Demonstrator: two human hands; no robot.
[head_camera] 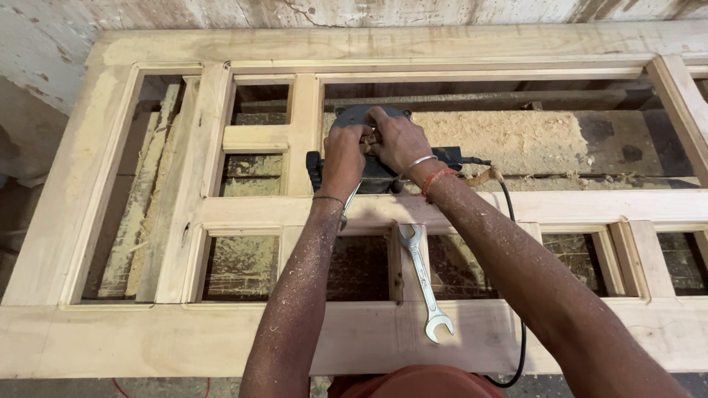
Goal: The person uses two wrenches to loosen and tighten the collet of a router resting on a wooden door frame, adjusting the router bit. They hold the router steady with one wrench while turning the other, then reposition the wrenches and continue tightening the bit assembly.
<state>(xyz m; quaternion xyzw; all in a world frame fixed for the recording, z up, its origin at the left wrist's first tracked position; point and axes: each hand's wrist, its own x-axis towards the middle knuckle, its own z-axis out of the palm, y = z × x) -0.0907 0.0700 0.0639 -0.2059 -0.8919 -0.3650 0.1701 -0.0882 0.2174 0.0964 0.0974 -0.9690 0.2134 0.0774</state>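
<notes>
Two bare hands, both at upper centre of the frame, both on one dark power tool point(369, 151). Left hand point(345, 153) closed over the tool's left side, fingers curled tight against the housing. Right hand point(394, 136) wrapped over the top, fingers bent down onto it; whether anything small sits pinched between the two hands cannot be told. One metal bangle point(417, 163) and one red thread band point(435, 179) on the right wrist, one thin band on the left. Forearms dusted with sawdust.

One black cord point(514, 243) running from the tool's right side down to the lower edge of the frame. One silver double-ended spanner point(424, 284) lying just below centre, on a short upright bar of the frame, its lower jaw resting on the bottom rail, well apart from both hands.

No packages, labels or signs to be seen.

One large pale wooden door frame point(96, 184) lying flat, filling almost the whole picture, divided into many open rectangular panels. Tool resting on the middle rail. Heap of sawdust point(509, 136) at upper right, behind the tool. Rough, stained plaster wall point(44, 44) along the top and upper left.
</notes>
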